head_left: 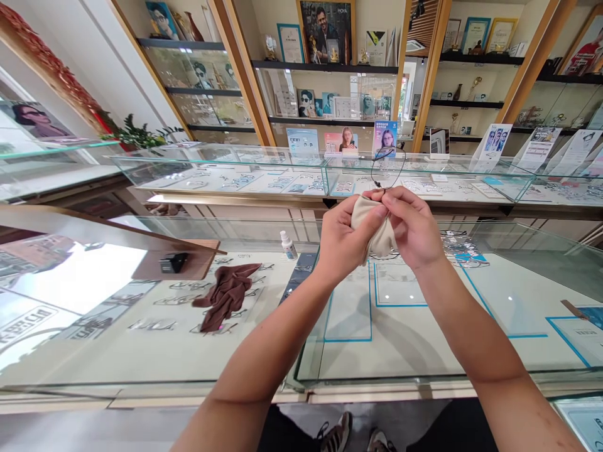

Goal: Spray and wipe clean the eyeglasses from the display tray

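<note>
Both my hands are raised together over a glass display counter [424, 370]. My left hand [342, 242] is closed around a beige cloth [372, 229], which bunches between the two hands. My right hand [412, 226] is closed too, pinching the cloth and a pair of thin black-framed glasses [389, 169] that stick up above my fingers. Part of the glasses is hidden inside the cloth.
A brown cloth [226, 295] lies on the counter glass to the left, with a small white spray bottle [288, 245] behind it and a black box [173, 262] on a wooden board. A second glass showcase [325, 172] and shelves with posters stand beyond.
</note>
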`<state>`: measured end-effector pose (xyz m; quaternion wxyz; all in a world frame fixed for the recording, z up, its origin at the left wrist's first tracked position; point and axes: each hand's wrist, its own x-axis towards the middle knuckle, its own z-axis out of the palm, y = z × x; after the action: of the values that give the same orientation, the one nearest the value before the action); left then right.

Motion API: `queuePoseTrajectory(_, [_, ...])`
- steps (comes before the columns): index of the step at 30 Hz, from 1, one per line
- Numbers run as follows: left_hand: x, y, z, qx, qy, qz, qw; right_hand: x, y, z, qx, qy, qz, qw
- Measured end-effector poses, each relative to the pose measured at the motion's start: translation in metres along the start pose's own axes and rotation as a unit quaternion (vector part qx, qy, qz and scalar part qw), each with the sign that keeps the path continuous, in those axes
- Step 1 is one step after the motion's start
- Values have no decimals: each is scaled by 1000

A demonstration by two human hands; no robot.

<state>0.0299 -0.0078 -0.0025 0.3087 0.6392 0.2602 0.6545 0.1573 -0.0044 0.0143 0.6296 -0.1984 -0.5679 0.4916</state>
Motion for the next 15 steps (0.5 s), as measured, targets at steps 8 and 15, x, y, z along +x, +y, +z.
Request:
queuePoseTrajectory(8, [-2, -4, 4, 33, 25, 21, 999, -2, -9, -9, -91, -26, -46, 994])
queuePoseTrajectory(15, [5, -3, -7, 22, -50, 16, 998, -31, -42, -1, -271, 52, -224, 935])
